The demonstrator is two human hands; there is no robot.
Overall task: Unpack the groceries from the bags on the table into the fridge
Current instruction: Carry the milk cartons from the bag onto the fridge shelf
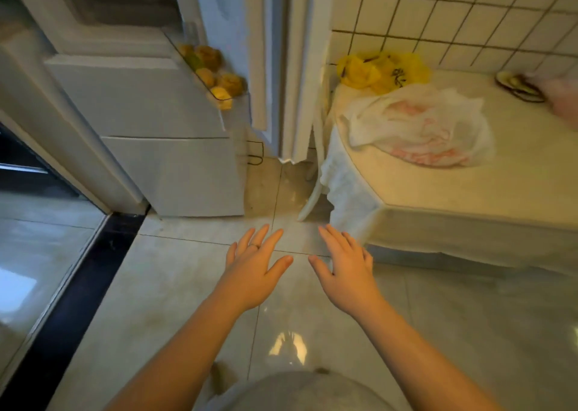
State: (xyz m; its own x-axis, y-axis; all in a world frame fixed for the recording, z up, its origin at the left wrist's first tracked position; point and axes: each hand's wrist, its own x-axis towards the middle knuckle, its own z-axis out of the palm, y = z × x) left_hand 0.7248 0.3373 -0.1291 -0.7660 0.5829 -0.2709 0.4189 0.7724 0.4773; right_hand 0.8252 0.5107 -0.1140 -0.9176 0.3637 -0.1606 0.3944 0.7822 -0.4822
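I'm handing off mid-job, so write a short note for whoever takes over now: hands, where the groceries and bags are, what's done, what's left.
Left hand and right hand: both open, empty, held out over the floor.
Fridge door shelf already holds several yellow-orange fruits.
On the table: yellow bag at the back near the wall, white bag in front of it, lying slack. Their contents can't be seen.
Left: check both bags and move whatever remains into the fridge.

Tiled wall (469,13), glossy floor (175,292)
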